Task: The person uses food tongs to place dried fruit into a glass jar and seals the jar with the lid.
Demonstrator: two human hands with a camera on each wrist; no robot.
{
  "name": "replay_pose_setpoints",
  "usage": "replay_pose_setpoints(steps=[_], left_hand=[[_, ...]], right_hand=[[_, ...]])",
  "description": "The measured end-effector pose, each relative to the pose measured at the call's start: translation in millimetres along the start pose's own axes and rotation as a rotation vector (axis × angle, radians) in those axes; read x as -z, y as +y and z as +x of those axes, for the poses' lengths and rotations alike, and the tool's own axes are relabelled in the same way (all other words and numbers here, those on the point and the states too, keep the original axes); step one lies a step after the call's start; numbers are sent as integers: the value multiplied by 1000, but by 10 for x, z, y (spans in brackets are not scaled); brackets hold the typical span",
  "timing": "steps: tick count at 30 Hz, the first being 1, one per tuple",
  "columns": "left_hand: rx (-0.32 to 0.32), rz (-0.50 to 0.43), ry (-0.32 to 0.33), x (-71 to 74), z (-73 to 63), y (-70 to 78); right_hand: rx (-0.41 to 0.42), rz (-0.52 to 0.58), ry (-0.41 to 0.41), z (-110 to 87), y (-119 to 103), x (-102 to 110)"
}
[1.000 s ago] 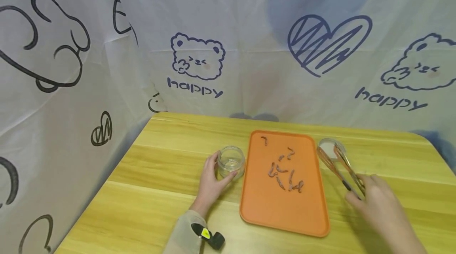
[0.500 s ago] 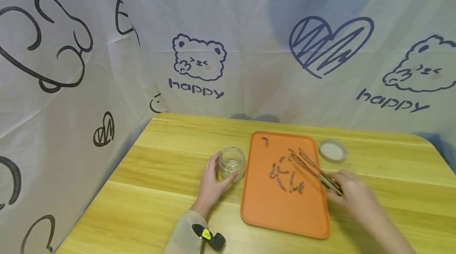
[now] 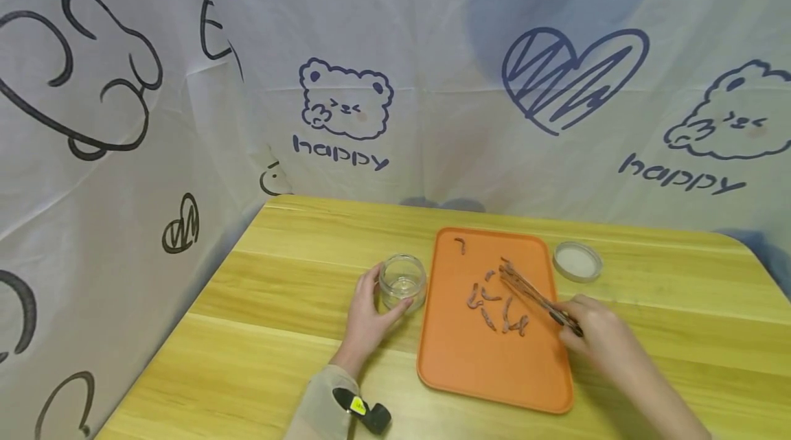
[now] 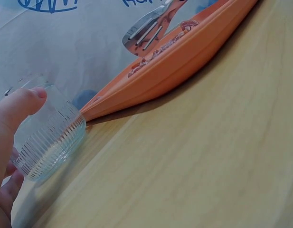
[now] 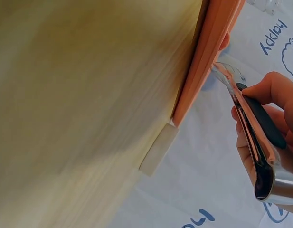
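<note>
My left hand (image 3: 364, 320) grips a clear glass jar (image 3: 402, 289), thumb and fingers around its sides, just left of an orange tray (image 3: 469, 375). In the left wrist view the ribbed wall of the jar shows, and nothing is seen inside it. My right hand (image 3: 599, 330) holds metal tongs (image 3: 537, 296) with black grips, squeezed nearly together. Their slotted tips (image 4: 146, 35) are down over the tray's upper right part, at a thin brown worm-like strip (image 3: 505, 261), mostly hidden by them. Several more such strips (image 3: 487, 320) lie around the tray's middle.
A round pale lid (image 3: 577, 261) lies on the wooden table (image 3: 272, 289) right of the tray. One strip (image 3: 461, 245) sits apart near the tray's upper left corner. A white printed cloth (image 3: 445, 117) hangs behind and to the left of the table.
My right hand has moved left with the tongs, from over the lid to the strip at the tray's upper right, and the tongs have been squeezed together. The left hand stays on the jar.
</note>
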State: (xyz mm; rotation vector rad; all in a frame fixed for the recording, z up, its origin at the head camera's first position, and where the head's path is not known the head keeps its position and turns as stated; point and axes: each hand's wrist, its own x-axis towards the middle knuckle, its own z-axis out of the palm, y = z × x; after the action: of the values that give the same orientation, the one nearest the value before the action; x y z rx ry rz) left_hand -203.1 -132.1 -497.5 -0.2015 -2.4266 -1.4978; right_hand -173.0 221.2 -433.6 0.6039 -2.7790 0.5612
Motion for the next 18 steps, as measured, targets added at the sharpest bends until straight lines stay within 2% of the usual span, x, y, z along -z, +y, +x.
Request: replay_pose_setpoints(steps=[8, 14, 18], left_hand=[[-22, 1, 7, -10, 2, -14], [3, 8, -5, -7, 3, -5], [-3, 10, -1, -5, 1, -7]], right_hand=[[-2, 16, -4, 2, -6, -13], [7, 26, 10, -5, -10, 2], [-15, 35, -6, -4, -6, 20]])
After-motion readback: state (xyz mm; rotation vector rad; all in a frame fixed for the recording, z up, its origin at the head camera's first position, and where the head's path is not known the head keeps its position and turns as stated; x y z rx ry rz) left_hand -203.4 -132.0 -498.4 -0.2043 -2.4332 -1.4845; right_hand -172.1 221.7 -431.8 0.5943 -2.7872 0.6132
